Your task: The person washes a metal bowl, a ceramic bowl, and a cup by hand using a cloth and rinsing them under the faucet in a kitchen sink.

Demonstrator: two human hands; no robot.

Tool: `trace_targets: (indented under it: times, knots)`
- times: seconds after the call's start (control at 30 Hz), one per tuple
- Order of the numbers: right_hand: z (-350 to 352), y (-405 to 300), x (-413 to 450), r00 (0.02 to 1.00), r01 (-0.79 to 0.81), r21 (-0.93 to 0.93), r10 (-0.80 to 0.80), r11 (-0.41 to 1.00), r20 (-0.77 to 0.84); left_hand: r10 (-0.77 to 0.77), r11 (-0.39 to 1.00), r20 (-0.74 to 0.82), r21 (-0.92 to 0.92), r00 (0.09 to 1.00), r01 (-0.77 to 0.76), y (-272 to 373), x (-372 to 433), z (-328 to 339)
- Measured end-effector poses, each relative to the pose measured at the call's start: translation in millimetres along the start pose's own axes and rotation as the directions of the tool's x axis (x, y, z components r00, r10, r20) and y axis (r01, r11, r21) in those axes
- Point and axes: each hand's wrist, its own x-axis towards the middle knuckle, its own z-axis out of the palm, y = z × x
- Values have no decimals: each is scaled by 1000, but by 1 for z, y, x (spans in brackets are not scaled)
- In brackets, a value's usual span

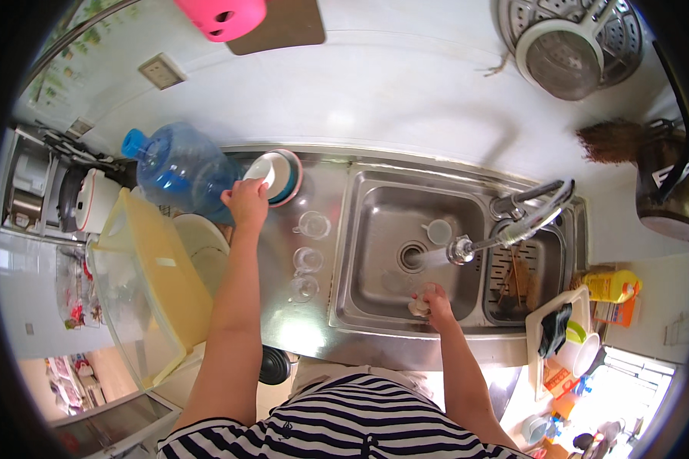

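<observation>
My left hand (247, 202) grips the rim of a small white bowl (262, 170). That bowl is at the top of a stack of bowls (291, 195), beside a blue water jug; whether it rests inside the stack I cannot tell. Over the front of the steel sink basin (359, 275), my right hand (436, 301) holds a pale, wadded cloth or sponge (419, 307). Water runs from the faucet head (460, 251) towards the drain (412, 256). A white mug (438, 231) sits in the basin behind the stream.
Three clear glass cups (308, 260) stand in a row left of the sink. The large blue water jug (184, 166) lies along the back left, near a yellow bin-like container (166, 269). A smaller drain basin (514, 281) holds chopsticks. Yellow detergent bottle (608, 286) at right.
</observation>
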Motion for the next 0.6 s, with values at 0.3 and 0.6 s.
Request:
trace_targets:
  times: [0.3, 0.6]
  knots:
    - [-8, 6, 4, 996, 65, -211, -75, 975, -39, 55, 997, 90, 52, 994, -60, 8, 2, 5]
    - [-13, 3, 50, 890, 169, -668, -404, 725, -214, 19, 990, 120, 134, 993, -35, -3, -8, 16]
